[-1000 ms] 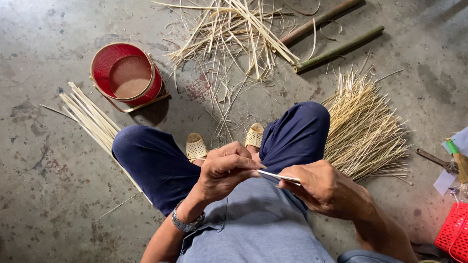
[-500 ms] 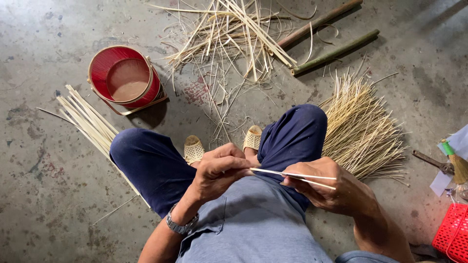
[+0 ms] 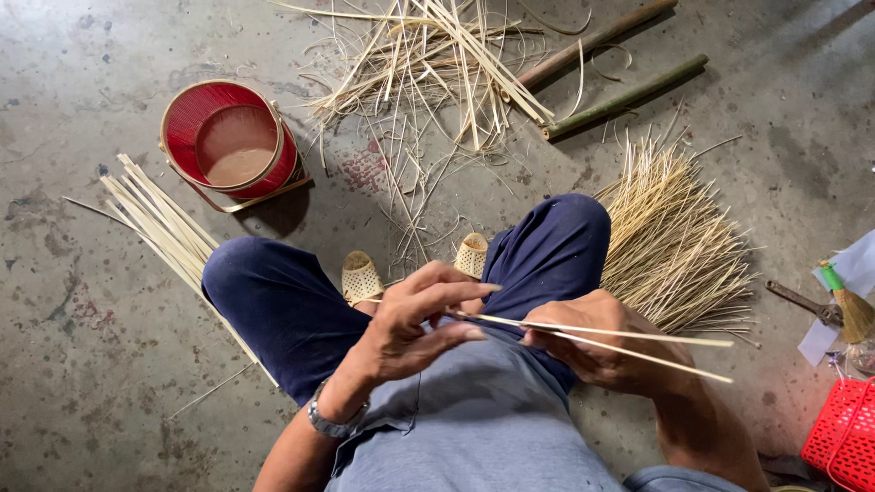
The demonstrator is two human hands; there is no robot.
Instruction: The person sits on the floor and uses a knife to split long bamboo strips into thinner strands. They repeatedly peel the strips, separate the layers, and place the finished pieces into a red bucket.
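I sit on a concrete floor with my knees in dark blue trousers (image 3: 273, 301) spread apart. My left hand (image 3: 410, 319) pinches the near end of a thin pale bamboo strip (image 3: 629, 339) between thumb and fingers. The strip is split into two slivers that fork out to the right past my right hand (image 3: 602, 351), which is closed around them at the split. Whether a blade lies in that hand is hidden. A watch (image 3: 330, 421) is on my left wrist.
A red bucket (image 3: 182, 123) stands at the upper left beside a bundle of flat strips (image 3: 164, 223). Loose shavings (image 3: 428, 64) and two bamboo poles (image 3: 624, 96) lie ahead. A fan of thin sticks (image 3: 674, 246) lies to the right, with a small broom (image 3: 852, 310) and a red basket (image 3: 843, 437).
The two slivers now reach much farther out to the right of my right hand, and their fork has widened. My left hand's fingers have stretched out along the strip.
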